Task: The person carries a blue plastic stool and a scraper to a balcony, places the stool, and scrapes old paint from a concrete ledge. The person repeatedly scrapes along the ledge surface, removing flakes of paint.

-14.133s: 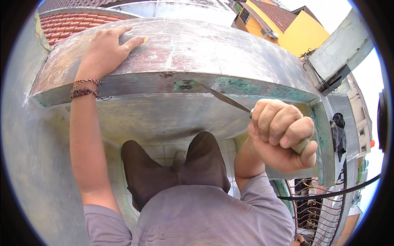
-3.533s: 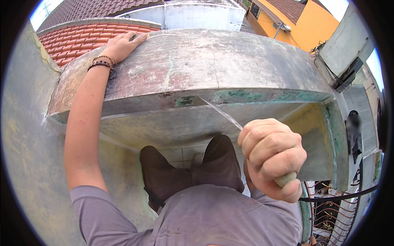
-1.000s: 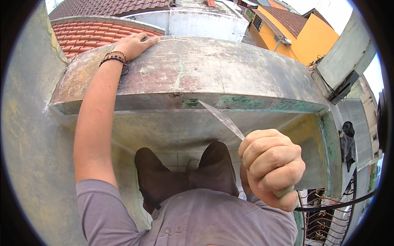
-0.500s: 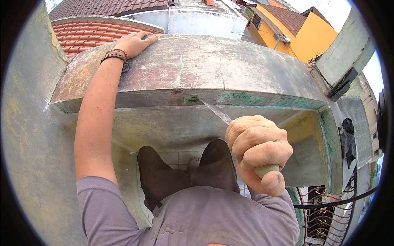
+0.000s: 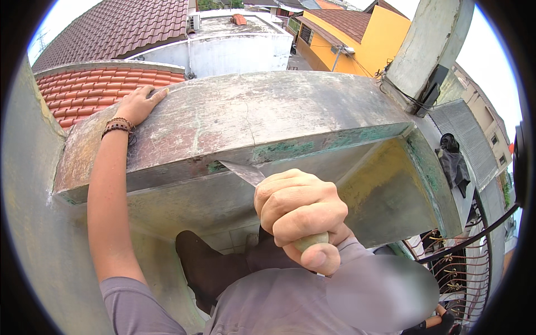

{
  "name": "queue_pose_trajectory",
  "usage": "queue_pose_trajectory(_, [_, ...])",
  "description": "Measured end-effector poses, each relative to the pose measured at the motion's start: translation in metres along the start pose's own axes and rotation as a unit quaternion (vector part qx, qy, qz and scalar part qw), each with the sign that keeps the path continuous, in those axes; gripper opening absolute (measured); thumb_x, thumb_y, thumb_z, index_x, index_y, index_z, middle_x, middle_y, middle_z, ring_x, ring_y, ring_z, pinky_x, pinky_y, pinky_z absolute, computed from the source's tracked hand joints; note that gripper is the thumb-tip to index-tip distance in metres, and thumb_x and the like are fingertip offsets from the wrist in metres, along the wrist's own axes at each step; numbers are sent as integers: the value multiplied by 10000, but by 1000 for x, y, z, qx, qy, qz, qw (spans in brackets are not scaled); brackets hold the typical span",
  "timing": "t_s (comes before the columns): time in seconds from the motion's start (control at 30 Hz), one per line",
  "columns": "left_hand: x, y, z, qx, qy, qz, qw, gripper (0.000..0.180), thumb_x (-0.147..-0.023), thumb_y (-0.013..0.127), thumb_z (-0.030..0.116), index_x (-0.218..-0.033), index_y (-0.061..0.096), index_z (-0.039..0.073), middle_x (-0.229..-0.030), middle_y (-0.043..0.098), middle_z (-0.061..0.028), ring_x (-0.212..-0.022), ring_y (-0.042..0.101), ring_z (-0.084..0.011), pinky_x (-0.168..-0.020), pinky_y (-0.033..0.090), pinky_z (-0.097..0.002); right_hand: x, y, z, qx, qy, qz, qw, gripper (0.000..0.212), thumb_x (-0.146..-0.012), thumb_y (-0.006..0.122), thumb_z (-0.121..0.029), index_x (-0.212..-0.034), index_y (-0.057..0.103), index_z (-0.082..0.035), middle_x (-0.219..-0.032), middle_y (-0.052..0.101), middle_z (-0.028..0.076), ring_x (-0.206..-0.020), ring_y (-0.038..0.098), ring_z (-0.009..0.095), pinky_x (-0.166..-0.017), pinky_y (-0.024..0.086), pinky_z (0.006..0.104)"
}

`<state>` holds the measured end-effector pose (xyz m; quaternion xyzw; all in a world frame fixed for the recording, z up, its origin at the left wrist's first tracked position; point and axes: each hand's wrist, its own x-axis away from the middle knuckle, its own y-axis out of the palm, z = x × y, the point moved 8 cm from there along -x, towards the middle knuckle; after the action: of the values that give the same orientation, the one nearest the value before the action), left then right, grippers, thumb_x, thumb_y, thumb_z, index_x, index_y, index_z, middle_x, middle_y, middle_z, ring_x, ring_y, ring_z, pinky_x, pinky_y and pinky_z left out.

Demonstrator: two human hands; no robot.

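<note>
While more of the neighboring rooftops is coming into view than half a second ago, a yellow building [image 5: 385,39], a white building [image 5: 240,53] and an orange tiled roof [image 5: 106,92] are standing beyond a curved, weathered ledge [image 5: 279,103], which is now sitting lower and tilting up to the right. On the near side, a person in a gray-purple shirt [image 5: 268,304] and dark trousers [image 5: 204,262] is facing it, the right shoulder disappearing behind a blur. A metal railing [image 5: 455,290] is showing at lower right, and above it a dark cloth [image 5: 455,167] is hanging.

The right hand [image 5: 301,218], now covering one knee, is closing in a fist around the pale handle [image 5: 311,241] of a flat-bladed tool [image 5: 244,172], thumb pointing back toward the body. The blade is slanting up and left, its tip lying, as before, at a small green patch [image 5: 214,167] on the ledge's front edge; whether it is touching cannot be told. The left hand [image 5: 138,106], holding nothing visible, is still resting palm down on the ledge top, thumb apart from fingers. Braided bracelets [image 5: 117,126] are circling its wrist.
</note>
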<state>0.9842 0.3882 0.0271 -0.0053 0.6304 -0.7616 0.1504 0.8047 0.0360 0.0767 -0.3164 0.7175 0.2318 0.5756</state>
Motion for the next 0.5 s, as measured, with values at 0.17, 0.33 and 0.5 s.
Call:
queue_pose_trajectory(0.17, [3, 0, -5, -14, -5, 2, 1000, 727, -952, 439, 644, -1380, 530, 64, -1425, 523, -171, -1341, 466, -302, -1119, 357, -425, -4, 0, -18, -18, -22, -10, 1000, 346, -851, 573, -282, -634, 545, -13, -561, 466, 64, -428, 419, 180, -386, 328, 301])
queue_pose_trajectory(0.33, [0, -2, 2, 6, 9, 10, 1000, 694, -958, 486, 579, -1381, 524, 29, -1414, 525, -204, -1336, 466, -329, -1121, 354, -412, 1, 5, -4, 23, -2, -37, 999, 450, -926, 524, -341, -625, 535, -6, -553, 473, 84, -407, 409, 188, -370, 318, 307])
queue_pose_trajectory(0.5, [2, -4, -4, -2, 4, 4, 1000, 713, -950, 456, 626, -1382, 528, 64, -1424, 523, -168, -1341, 463, -306, -1115, 355, -417, -2, 2, -31, -62, -60, -14, 996, 330, -797, 603, -289, -630, 527, -16, -566, 425, 52, -425, 383, 180, -382, 282, 293])
